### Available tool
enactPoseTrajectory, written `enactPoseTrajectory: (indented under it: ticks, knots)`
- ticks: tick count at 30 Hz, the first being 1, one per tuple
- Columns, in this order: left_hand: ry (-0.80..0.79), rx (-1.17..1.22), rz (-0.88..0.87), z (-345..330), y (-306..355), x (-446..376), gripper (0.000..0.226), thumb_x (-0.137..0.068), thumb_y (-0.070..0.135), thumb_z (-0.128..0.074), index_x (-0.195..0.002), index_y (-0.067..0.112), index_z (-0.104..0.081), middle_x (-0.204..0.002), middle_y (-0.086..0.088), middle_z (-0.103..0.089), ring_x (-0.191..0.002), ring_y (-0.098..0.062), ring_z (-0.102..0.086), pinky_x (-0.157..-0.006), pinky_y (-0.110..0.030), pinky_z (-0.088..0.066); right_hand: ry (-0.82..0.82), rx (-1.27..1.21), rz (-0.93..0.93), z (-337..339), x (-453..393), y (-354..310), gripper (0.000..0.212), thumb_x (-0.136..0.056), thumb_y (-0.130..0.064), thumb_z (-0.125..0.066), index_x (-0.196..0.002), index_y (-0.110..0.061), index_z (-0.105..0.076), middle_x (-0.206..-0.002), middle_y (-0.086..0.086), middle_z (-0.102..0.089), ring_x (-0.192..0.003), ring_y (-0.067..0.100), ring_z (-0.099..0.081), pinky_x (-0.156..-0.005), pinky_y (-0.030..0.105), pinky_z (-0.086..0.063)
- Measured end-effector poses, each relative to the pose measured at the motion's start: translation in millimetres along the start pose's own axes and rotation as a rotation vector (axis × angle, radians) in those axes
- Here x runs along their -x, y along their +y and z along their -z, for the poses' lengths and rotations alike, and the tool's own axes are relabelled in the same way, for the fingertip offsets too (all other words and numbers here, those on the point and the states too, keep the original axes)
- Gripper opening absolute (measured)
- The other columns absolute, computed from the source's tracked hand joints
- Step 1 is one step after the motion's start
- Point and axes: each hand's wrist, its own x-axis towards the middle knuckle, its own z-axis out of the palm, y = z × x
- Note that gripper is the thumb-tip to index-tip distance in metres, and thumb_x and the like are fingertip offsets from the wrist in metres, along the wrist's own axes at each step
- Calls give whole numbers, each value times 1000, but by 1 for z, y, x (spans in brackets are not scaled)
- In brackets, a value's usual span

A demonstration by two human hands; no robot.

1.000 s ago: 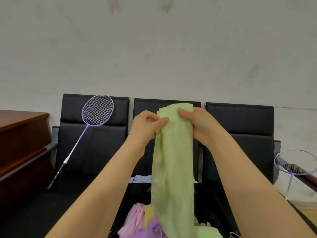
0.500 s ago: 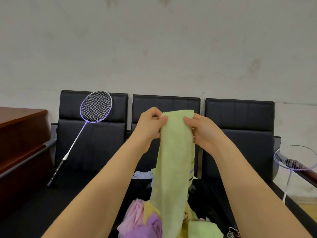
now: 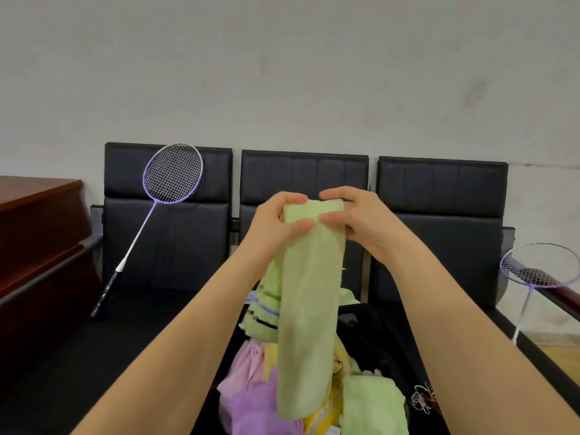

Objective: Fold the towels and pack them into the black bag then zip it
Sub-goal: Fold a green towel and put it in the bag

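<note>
A light green towel [image 3: 309, 309] hangs in a long narrow strip in front of me, doubled over at the top. My left hand [image 3: 276, 227] pinches its top left edge and my right hand [image 3: 361, 221] pinches the top right edge. Below it lies a heap of towels: pink [image 3: 248, 365], purple [image 3: 257, 409], yellow [image 3: 326, 412] and another green one [image 3: 370, 406]. They lie on the black bag [image 3: 376, 337], which sits on the middle seat; I cannot see its zip.
Three black chairs [image 3: 439, 199] stand in a row against a white wall. A purple badminton racket [image 3: 163, 196] leans on the left chair and a second racket [image 3: 539, 271] stands at the right. A wooden desk [image 3: 37, 221] is at the left. Metal keys [image 3: 422, 398] lie near the bag.
Both hands have come down and closer together with the towel's top edge. The towel's lower end has risen, so the strip hangs shorter and thicker.
</note>
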Motion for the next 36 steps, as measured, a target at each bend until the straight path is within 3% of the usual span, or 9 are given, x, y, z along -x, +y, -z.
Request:
enactPoseTrajectory:
  ticks: [4,12,16,19,23,27,31,33,36]
  knots:
    - [-115,-151,-10,6,-4,3,70,-75,-4,-69,-129,36,-49,-128,3,-52,-115,-19,-54,-91,-41,-53,-153,-28,-19,-2,1,1,55,-81,4,-70,-128,-21,-58,-116,9,-68,-104,22,-67,-84,35,-58]
    - [128,-509,-30,11,-4,-4,49,-78,28,-76,-124,22,-60,-120,-2,-62,-113,-20,-55,-95,-34,-45,-44,61,-3,-13,-4,3,47,-80,-3,-74,-120,-22,-60,-118,14,-64,-103,28,-66,-90,42,-56]
    - [181,-360,-3,9,-3,-3,35,-83,23,-72,-117,20,-65,-115,0,-65,-111,-19,-58,-95,-36,-48,-179,156,-45,-17,0,3,61,-76,-3,-77,-127,-28,-54,-121,6,-60,-105,25,-65,-91,44,-56]
    - [12,-104,28,10,-9,1,51,-78,11,-75,-124,27,-57,-120,-1,-61,-110,-21,-60,-93,-41,-52,-44,149,5,-18,-2,5,53,-78,-1,-74,-123,-24,-58,-121,5,-58,-107,26,-61,-93,44,-54]
    - [-56,-177,41,13,-17,-1,74,-73,2,-75,-137,27,-47,-119,-5,-62,-107,-23,-62,-93,-45,-53,-7,-55,-25,-12,-5,7,40,-84,-2,-69,-120,-20,-62,-122,9,-61,-108,27,-62,-94,46,-53]
    - [53,-125,34,11,-16,-5,61,-74,2,-76,-129,23,-57,-117,-7,-65,-104,-23,-64,-91,-43,-54,-127,22,-81,-15,-2,13,57,-81,-4,-74,-130,-26,-54,-122,5,-60,-108,24,-63,-93,43,-54]
    - [89,-205,41,9,-18,-1,54,-77,8,-76,-127,17,-60,-120,-5,-64,-109,-21,-62,-95,-42,-51,-52,58,-50,-16,-4,16,64,-77,2,-75,-134,-19,-53,-119,13,-62,-105,28,-65,-93,41,-54]
    - [92,-370,-2,9,-16,1,47,-80,13,-73,-125,17,-62,-122,-4,-64,-114,-22,-58,-99,-41,-47,-21,204,-24,-18,-5,16,51,-78,-6,-78,-126,-13,-61,-114,9,-65,-103,25,-65,-92,39,-54]
    - [78,-460,-52,10,-11,2,30,-86,17,-65,-116,17,-66,-113,-2,-66,-112,-22,-57,-97,-39,-46,-13,354,26,-20,-3,15,10,-80,-18,-77,-86,-12,-71,-84,2,-68,-81,17,-64,-71,30,-51]
